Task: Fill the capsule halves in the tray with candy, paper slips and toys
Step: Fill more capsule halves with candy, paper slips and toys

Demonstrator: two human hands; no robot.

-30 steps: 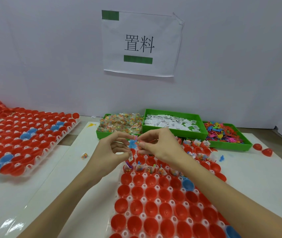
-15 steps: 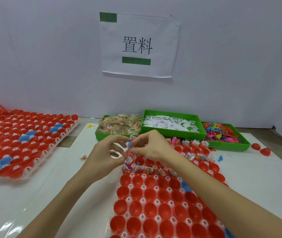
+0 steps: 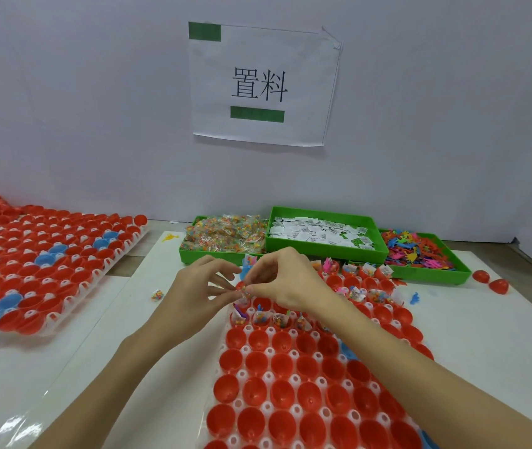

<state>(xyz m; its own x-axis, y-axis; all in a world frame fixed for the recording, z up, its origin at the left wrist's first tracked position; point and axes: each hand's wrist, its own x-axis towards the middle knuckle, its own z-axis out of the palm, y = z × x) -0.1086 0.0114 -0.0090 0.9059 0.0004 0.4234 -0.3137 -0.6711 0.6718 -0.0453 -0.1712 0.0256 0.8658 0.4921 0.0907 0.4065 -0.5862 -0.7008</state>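
Over the tray's (image 3: 267, 387) far-left cups, both hands (image 3: 193, 294) (image 3: 285, 283) pinch a candy packet (image 3: 245, 292), next needing lowering into an empty cup.

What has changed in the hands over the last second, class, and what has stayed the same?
Both hands have sunk from above the far rows toward the tray. The left hand and right hand still pinch a small candy packet between their fingertips, now just above an unfilled red capsule half. The three green bins, the filled far rows and the second tray stayed put.
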